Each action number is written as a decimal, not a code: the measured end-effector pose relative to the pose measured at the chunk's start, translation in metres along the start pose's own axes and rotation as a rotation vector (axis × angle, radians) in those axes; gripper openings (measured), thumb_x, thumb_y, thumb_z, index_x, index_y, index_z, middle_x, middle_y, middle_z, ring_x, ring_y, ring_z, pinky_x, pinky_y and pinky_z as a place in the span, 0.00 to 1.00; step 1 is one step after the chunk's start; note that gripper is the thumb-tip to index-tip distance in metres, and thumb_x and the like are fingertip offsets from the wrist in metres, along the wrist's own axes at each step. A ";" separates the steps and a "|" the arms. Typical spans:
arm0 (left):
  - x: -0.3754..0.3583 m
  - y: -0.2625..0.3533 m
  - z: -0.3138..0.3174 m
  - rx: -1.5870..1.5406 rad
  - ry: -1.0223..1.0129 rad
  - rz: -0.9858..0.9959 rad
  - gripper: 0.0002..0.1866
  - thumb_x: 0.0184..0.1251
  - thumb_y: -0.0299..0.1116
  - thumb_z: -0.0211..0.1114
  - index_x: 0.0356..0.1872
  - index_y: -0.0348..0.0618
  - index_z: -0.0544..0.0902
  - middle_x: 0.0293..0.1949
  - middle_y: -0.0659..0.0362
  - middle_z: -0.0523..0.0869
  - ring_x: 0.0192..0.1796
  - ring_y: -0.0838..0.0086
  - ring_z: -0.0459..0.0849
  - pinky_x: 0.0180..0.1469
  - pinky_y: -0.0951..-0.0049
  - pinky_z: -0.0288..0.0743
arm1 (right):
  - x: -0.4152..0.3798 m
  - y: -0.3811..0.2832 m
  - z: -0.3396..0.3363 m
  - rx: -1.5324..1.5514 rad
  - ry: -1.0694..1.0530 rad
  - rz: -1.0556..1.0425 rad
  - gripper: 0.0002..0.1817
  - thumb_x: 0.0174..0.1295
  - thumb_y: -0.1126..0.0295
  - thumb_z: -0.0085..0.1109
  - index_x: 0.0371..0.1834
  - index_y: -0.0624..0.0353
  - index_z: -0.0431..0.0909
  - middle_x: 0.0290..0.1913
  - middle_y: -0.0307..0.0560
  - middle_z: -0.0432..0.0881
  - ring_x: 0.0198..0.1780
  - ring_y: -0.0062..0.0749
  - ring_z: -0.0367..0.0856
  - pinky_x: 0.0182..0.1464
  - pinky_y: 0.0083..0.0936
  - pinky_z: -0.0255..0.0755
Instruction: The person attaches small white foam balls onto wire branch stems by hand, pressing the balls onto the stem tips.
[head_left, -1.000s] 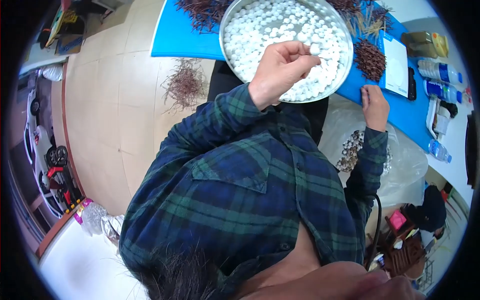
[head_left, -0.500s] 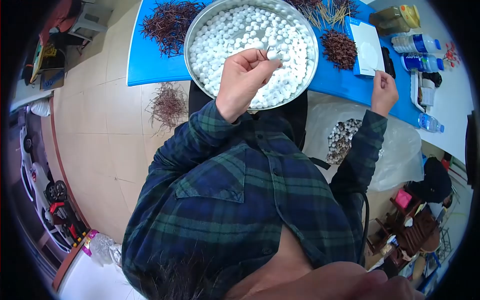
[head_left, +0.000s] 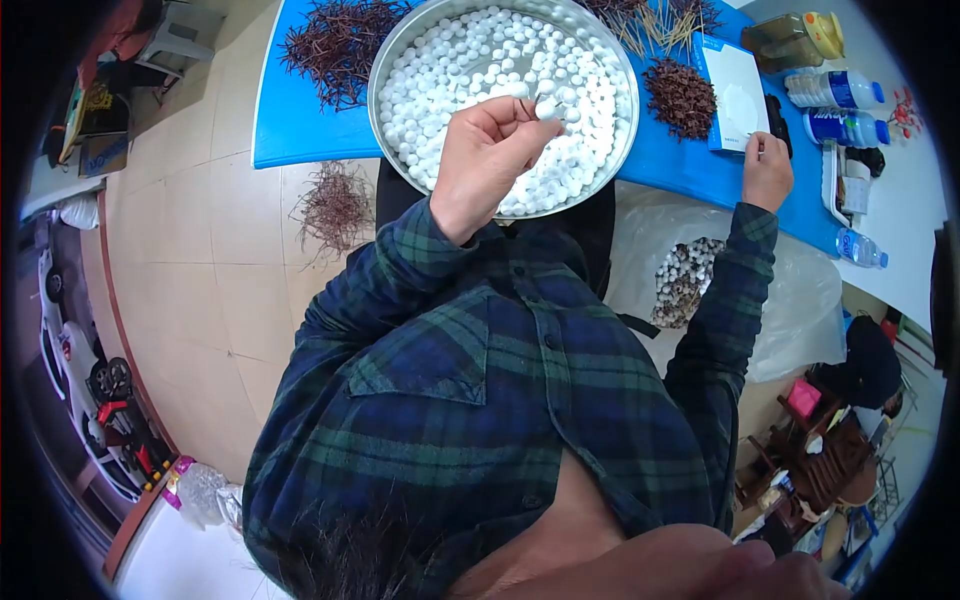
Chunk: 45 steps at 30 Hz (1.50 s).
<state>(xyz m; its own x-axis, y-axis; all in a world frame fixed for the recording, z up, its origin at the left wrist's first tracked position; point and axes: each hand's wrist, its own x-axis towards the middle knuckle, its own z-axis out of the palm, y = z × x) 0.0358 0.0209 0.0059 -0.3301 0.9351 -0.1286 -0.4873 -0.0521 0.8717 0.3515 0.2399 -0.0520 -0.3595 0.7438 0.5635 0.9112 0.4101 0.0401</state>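
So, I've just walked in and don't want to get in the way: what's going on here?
Someone is handling small pieces over a round tray of white balls. Their left hand pinches a thin dark stem, close to one white ball. Their right hand is at the near end of a white box, fingers together; whether it holds anything is too small to tell. Dark pieces lie heaped on the blue table, beside the tray.

The person wears a long-sleeved flannel shirt (head_left: 440, 450) in navy-and-green plaid, with a patch pocket (head_left: 430, 365) on the left chest, small dark buttons (head_left: 551, 341) and an open neck. Dark hair (head_left: 360, 550) shows near; the trousers (head_left: 592, 240) seem black.
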 end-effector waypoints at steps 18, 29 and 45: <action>-0.002 0.002 0.000 0.103 -0.018 -0.024 0.05 0.62 0.25 0.62 0.31 0.32 0.80 0.22 0.59 0.79 0.19 0.85 0.63 0.20 0.88 0.52 | 0.005 -0.010 -0.019 0.198 0.099 0.103 0.04 0.55 0.70 0.62 0.31 0.57 0.82 0.30 0.38 0.82 0.25 0.27 0.75 0.30 0.21 0.71; -0.001 0.008 0.009 -0.101 -0.134 -0.082 0.09 0.65 0.28 0.62 0.38 0.30 0.82 0.23 0.55 0.82 0.19 0.82 0.71 0.19 0.88 0.61 | -0.001 -0.171 -0.131 1.090 0.032 0.271 0.04 0.51 0.81 0.63 0.31 0.66 0.81 0.27 0.40 0.79 0.23 0.17 0.68 0.26 0.11 0.64; -0.007 0.012 0.013 -0.196 -0.131 -0.025 0.08 0.64 0.28 0.63 0.37 0.31 0.82 0.26 0.52 0.84 0.18 0.80 0.73 0.20 0.87 0.67 | -0.001 -0.216 -0.138 0.892 0.137 -0.175 0.08 0.48 0.85 0.64 0.33 0.65 0.81 0.29 0.43 0.80 0.24 0.20 0.69 0.24 0.13 0.65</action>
<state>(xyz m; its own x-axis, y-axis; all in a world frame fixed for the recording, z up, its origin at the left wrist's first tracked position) 0.0433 0.0180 0.0237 -0.2144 0.9738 -0.0757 -0.6459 -0.0833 0.7589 0.1827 0.0778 0.0522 -0.3986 0.5873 0.7044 0.3328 0.8083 -0.4857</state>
